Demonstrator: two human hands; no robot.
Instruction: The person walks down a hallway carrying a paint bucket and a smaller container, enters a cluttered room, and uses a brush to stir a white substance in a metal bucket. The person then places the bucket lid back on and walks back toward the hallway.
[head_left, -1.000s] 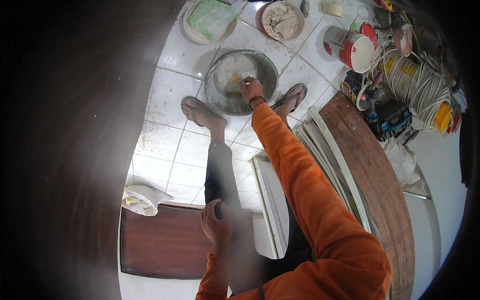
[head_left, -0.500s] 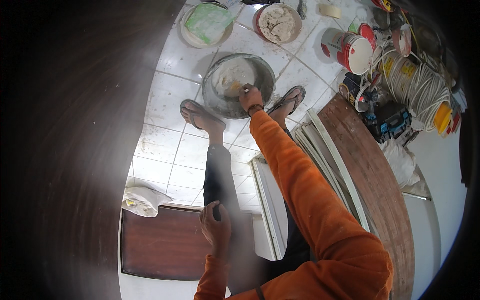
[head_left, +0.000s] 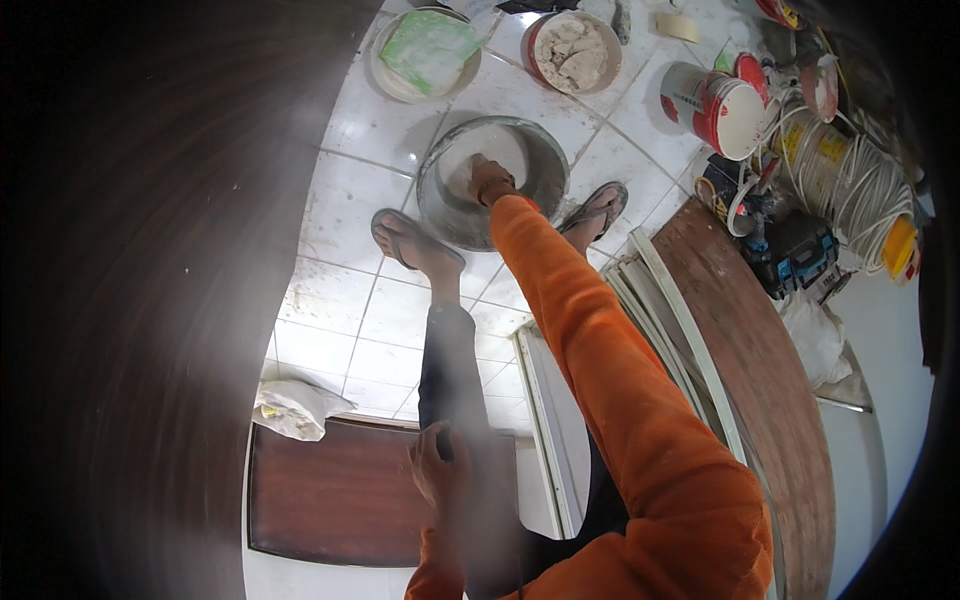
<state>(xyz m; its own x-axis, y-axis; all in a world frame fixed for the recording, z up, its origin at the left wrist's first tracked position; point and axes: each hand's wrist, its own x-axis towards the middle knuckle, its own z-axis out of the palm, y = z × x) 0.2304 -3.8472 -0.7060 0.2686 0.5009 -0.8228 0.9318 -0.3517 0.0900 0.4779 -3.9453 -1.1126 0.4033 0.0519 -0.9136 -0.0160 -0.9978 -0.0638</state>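
My right hand (head_left: 492, 178) is down inside a grey bucket (head_left: 544, 205) on the tiled floor, over pale, whitish contents (head_left: 508, 148). Its fingers are closed, and what they grip is hidden by the hand. My left hand (head_left: 436, 465), hazy in the picture, lies against my left leg with its fingers curled round a dark patch that I cannot make out. The bucket stands between my sandalled left foot (head_left: 420, 245) and right foot (head_left: 590, 215).
Beyond the bucket stand a tub with a green sheet (head_left: 428, 50) and a tub of putty (head_left: 568, 55). To the right are a red-and-white pail (head_left: 695, 105), coiled cable (head_left: 840, 200), a black-and-blue tool (head_left: 795, 255) and boards (head_left: 740, 340). Dark wood (head_left: 180, 300) fills the left.
My right hand has shifted up and left within the bucket and turned, hiding more of what it grips. My left hand stays on the leg. The whole view has shifted slightly down and right.
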